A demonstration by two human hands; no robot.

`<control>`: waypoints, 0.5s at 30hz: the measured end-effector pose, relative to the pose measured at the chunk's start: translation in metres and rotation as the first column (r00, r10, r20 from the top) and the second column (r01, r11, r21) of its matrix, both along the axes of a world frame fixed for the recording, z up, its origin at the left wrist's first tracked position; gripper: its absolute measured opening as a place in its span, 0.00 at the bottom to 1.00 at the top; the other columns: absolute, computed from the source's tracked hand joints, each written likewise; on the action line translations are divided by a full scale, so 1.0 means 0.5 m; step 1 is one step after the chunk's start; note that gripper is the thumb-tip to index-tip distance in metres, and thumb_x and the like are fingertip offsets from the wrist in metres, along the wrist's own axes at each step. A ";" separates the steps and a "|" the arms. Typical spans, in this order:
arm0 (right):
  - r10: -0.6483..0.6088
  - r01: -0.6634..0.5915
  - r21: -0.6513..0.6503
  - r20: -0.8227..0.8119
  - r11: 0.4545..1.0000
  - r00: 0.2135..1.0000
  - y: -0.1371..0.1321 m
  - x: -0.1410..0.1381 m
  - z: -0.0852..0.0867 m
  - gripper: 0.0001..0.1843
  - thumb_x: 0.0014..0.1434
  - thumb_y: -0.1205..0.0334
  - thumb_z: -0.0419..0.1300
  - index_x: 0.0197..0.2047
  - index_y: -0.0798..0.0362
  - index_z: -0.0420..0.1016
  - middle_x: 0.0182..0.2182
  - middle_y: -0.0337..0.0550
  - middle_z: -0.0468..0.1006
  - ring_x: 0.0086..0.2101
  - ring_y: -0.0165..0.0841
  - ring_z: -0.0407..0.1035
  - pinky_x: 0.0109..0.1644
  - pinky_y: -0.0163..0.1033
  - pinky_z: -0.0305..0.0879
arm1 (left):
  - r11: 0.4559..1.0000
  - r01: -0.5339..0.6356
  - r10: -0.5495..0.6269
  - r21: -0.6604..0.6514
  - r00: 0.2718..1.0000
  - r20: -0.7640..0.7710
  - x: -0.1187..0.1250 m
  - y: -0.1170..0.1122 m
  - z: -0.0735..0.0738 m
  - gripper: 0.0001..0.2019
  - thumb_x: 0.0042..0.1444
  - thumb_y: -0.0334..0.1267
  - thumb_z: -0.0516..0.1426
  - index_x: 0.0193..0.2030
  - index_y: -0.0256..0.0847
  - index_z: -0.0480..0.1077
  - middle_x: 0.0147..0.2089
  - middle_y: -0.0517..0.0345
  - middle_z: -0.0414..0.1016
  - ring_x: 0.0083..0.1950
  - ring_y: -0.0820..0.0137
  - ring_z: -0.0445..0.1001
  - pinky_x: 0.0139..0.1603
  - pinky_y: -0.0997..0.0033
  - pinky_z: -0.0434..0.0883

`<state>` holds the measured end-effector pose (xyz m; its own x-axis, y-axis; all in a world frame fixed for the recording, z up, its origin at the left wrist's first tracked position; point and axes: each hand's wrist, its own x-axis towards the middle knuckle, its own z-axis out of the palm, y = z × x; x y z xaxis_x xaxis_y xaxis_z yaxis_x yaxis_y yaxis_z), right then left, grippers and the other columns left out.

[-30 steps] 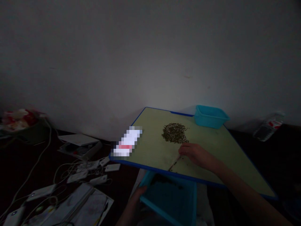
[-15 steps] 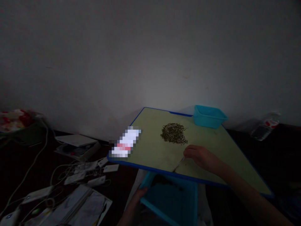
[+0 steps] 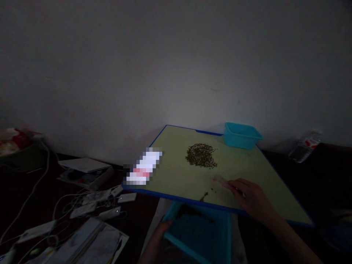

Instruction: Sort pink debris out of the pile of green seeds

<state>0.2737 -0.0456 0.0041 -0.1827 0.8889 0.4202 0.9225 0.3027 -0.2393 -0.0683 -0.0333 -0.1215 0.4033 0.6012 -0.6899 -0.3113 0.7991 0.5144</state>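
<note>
My right hand (image 3: 246, 192) is closed on a slim, pale, partly see-through tool (image 3: 221, 181), blurred, whose kind I cannot make out. It hovers over or rests on the blue-edged, pale yellow board (image 3: 176, 183). A rounded heap of small brown grains (image 3: 201, 156) lies mid-board, and a short trail of grains (image 3: 204, 197) sits by the near edge. Below that edge, my left hand (image 3: 162, 231) grips the left rim of a blue plastic basket (image 3: 198, 234), which has dark grains along its far inner side.
A second blue basket (image 3: 242, 136) stands at the board's far right corner. A lit, pixelated phone-like screen (image 3: 144, 168) lies at the left. White cables and adapters (image 3: 93, 203) clutter the floor. A clear bottle (image 3: 306, 146) leans at right, near the wall.
My right hand has moved right and nearer, and the tool now points left instead of down to the near edge. The grain trail there is uncovered. My left hand stays on the basket.
</note>
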 end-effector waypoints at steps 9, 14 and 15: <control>0.070 -0.073 0.085 0.045 0.994 0.997 -0.035 -0.041 -0.019 0.16 0.69 0.66 0.51 0.50 0.52 0.80 0.36 0.51 0.81 0.34 0.36 0.77 0.40 0.41 0.76 | 0.999 0.012 -0.013 0.035 0.999 0.032 0.011 -0.011 0.015 0.40 0.56 0.56 0.56 0.72 0.45 0.51 0.55 0.44 0.79 0.56 0.46 0.77 0.56 0.40 0.70; 0.105 -0.109 0.042 0.098 0.993 0.990 -0.032 -0.065 -0.023 0.16 0.69 0.67 0.51 0.51 0.56 0.79 0.35 0.52 0.80 0.33 0.37 0.75 0.39 0.43 0.75 | 0.999 -0.001 0.000 0.050 1.000 0.028 0.016 -0.012 0.028 0.38 0.57 0.55 0.55 0.71 0.45 0.51 0.57 0.44 0.78 0.56 0.46 0.77 0.56 0.41 0.70; 0.117 -0.121 0.033 0.103 0.992 0.988 -0.030 -0.070 -0.024 0.16 0.69 0.67 0.50 0.51 0.57 0.79 0.35 0.52 0.80 0.33 0.37 0.75 0.38 0.43 0.74 | 0.999 0.000 -0.002 0.049 1.000 0.021 0.017 -0.013 0.031 0.37 0.58 0.55 0.55 0.71 0.44 0.52 0.56 0.44 0.78 0.56 0.46 0.76 0.56 0.41 0.70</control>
<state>0.2389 -0.0606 -0.0077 -0.3296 0.8414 0.4282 0.8981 0.4193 -0.1326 -0.0596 -0.0398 -0.1061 0.4180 0.6335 -0.6511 -0.3217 0.7735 0.5460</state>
